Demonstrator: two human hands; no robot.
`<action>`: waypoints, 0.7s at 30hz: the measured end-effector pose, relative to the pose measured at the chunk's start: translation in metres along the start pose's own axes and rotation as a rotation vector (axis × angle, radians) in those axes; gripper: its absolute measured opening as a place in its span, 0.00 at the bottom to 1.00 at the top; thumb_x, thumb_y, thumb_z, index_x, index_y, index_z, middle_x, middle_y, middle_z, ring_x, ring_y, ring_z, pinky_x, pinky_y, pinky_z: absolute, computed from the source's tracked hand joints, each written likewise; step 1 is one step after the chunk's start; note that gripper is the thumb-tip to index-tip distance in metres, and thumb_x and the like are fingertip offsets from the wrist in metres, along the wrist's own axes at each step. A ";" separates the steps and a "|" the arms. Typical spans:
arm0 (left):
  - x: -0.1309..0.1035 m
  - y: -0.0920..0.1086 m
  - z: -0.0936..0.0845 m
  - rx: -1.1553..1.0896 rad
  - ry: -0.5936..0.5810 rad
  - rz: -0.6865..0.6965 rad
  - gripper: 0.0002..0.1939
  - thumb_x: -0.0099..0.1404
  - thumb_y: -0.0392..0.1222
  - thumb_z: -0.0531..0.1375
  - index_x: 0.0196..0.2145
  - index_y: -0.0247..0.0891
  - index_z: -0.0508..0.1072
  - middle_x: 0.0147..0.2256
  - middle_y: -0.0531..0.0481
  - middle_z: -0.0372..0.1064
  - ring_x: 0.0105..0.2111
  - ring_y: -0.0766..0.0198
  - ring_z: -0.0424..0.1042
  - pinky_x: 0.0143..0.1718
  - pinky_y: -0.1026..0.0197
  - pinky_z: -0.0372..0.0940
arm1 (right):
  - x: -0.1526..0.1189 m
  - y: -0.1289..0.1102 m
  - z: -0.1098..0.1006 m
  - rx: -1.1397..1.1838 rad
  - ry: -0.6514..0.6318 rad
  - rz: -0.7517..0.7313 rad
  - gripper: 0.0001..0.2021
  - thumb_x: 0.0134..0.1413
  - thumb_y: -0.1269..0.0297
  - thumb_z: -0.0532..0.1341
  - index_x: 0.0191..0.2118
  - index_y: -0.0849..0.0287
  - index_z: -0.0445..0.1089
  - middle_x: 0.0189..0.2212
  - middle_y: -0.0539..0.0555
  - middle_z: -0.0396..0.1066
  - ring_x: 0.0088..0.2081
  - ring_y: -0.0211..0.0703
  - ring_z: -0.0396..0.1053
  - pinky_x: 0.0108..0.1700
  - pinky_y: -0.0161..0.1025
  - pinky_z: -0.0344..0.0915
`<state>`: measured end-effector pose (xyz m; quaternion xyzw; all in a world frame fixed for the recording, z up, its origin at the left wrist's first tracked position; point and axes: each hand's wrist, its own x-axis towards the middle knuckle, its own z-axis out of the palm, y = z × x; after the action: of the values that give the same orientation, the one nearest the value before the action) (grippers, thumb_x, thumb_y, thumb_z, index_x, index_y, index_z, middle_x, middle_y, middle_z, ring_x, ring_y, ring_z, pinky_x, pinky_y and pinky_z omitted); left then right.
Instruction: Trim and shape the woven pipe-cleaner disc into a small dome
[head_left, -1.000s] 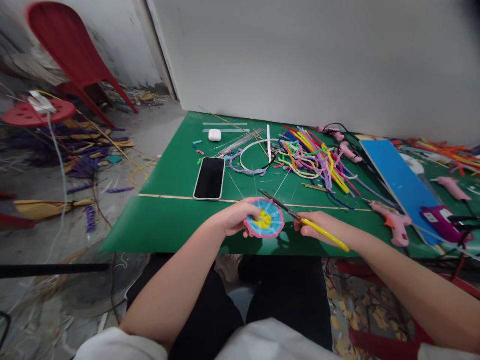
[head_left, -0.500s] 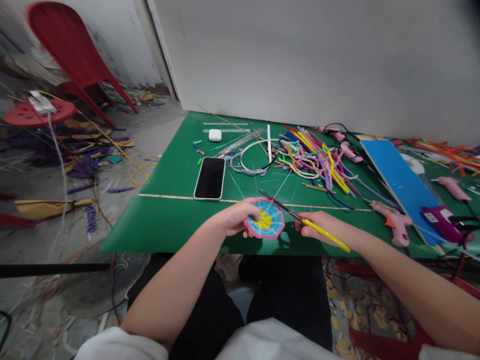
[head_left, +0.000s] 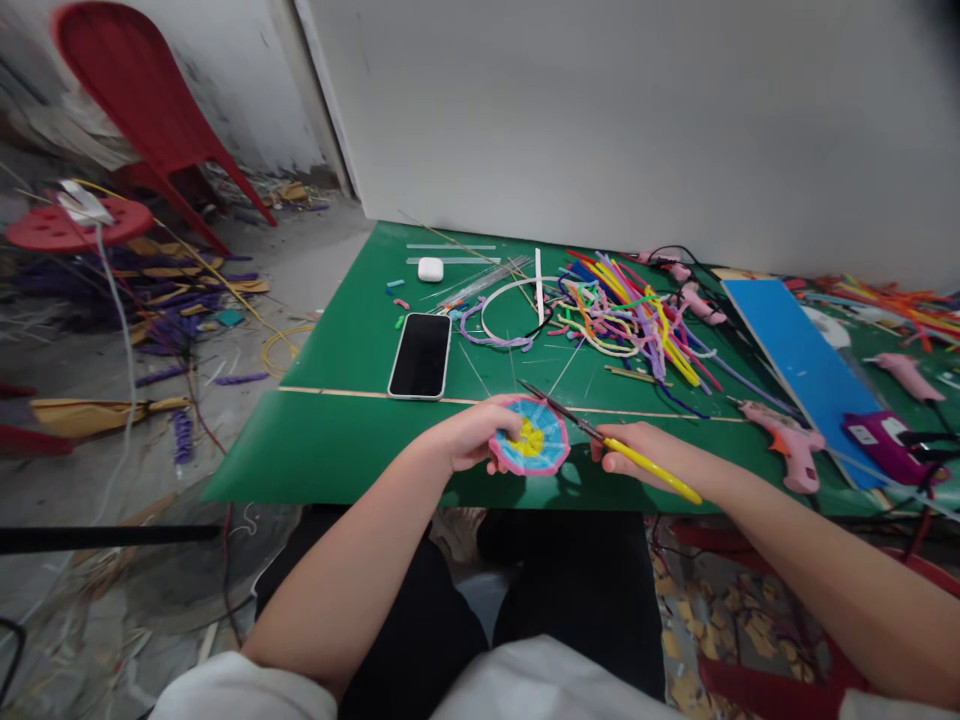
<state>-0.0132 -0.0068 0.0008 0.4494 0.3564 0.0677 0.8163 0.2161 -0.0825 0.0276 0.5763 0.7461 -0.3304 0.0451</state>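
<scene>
My left hand [head_left: 487, 432] pinches the left side of a small round disc [head_left: 550, 442], with its thumb on the front. The disc has a yellow middle, a light blue ring and a pink rim, and is held above the table's front edge. In my right hand [head_left: 628, 450] is a pair of scissors with yellow handles [head_left: 656, 472]. Its dark blades point up and left, close to the disc's upper right rim; whether they touch it I cannot tell. My right fingers are partly hidden behind the handles.
On the green table [head_left: 337, 440] lie a phone [head_left: 420, 356], a white earbud case [head_left: 430, 269], and a heap of coloured pipe cleaners [head_left: 622, 310]. Toward the right are pink glue guns [head_left: 787, 445], a blue board [head_left: 795, 350] and a purple tape dispenser [head_left: 885, 445]. A white panel [head_left: 637, 130] rises behind.
</scene>
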 end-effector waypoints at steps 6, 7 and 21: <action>0.001 -0.001 0.000 0.002 -0.003 0.006 0.30 0.48 0.32 0.51 0.52 0.35 0.58 0.19 0.52 0.68 0.10 0.68 0.64 0.06 0.71 0.56 | 0.000 -0.002 -0.001 0.006 0.010 -0.007 0.39 0.40 0.28 0.36 0.31 0.61 0.65 0.24 0.57 0.67 0.25 0.44 0.63 0.28 0.38 0.58; 0.001 -0.001 -0.001 0.003 -0.002 0.010 0.30 0.48 0.32 0.51 0.51 0.35 0.58 0.19 0.52 0.68 0.10 0.68 0.64 0.06 0.71 0.56 | 0.000 -0.003 -0.001 0.009 0.012 -0.010 0.39 0.40 0.29 0.36 0.31 0.61 0.65 0.24 0.57 0.67 0.25 0.44 0.63 0.29 0.38 0.58; 0.001 -0.002 -0.001 -0.007 -0.032 0.014 0.29 0.48 0.31 0.51 0.51 0.35 0.59 0.19 0.53 0.69 0.10 0.69 0.63 0.06 0.71 0.55 | 0.001 -0.001 0.007 -0.061 0.087 0.076 0.25 0.51 0.40 0.45 0.21 0.58 0.58 0.16 0.49 0.58 0.20 0.36 0.56 0.24 0.33 0.48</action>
<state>-0.0135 -0.0068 -0.0013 0.4499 0.3400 0.0675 0.8230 0.2122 -0.0855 0.0220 0.6163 0.7348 -0.2801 0.0425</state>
